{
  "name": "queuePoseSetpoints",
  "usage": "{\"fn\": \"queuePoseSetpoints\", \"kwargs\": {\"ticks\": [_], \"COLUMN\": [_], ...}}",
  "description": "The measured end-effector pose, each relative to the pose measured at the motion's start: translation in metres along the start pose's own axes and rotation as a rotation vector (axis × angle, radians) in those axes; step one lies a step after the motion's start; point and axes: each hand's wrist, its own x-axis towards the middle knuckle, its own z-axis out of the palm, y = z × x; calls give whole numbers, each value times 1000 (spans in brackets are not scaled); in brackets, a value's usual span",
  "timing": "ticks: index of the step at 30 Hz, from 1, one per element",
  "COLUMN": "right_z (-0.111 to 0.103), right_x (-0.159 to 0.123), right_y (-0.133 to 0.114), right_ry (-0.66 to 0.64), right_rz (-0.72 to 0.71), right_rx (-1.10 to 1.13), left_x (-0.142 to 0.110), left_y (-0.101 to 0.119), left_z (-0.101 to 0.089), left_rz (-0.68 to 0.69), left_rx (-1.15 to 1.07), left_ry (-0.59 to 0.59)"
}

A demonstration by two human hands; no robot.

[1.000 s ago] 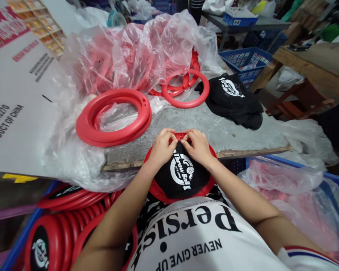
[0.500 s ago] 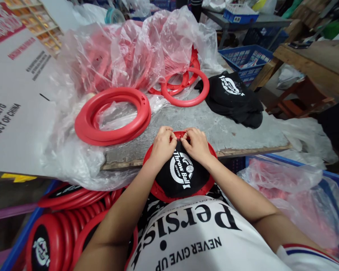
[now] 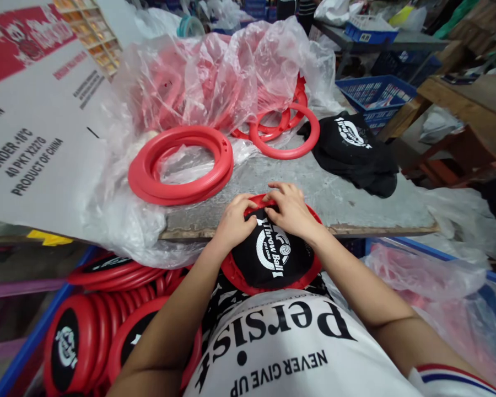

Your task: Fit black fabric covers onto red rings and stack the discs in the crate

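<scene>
A red plastic ring [image 3: 231, 270] with a black "Throw Ball" fabric disc [image 3: 268, 256] across it rests tilted between my lap and the table's front edge. My left hand [image 3: 235, 221] grips the ring's upper left, fingers bent over the rim and thumb against the cloth. At the top of the rim, my right hand [image 3: 290, 208] holds the fabric's edge with its thumb and bent fingers, one finger reaching farther out. Exactly what lies under the right fingertips is hidden.
Stacked red rings [image 3: 182, 190] lie on the grey table [image 3: 252, 179], beside loose rings [image 3: 287, 151] and black fabric discs [image 3: 357, 151]. Plastic bagging [image 3: 231, 66] covers more rings behind. Finished red-and-black discs [image 3: 66, 342] fill a crate at lower left. A printed carton [image 3: 37, 127] stands left.
Both hands have come out of a close pinch at the top of the rim; they are farther apart, and the right fingers have spread. The view has shifted slightly left.
</scene>
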Motion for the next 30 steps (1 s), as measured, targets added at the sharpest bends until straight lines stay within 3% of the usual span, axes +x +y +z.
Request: {"fn": "queuePoseSetpoints", "kwargs": {"ticks": [5,10,18,30], "right_z": [4,5,6,12], "right_x": [15,13,7,7], "right_y": [-6,-2,-1,-2], "right_ry": [-139,-104,-26,21], "right_rz": [23,45,59,84], "right_rx": [-13,59,155,125], "left_x": [6,7,7,8], "left_y": [3,4,1,4], "left_z": [6,11,9,9], "left_rz": [-47,-96,-88,-114], "left_rx": [-39,-52,-106,-84], "left_ry": [47,114,105,135]}}
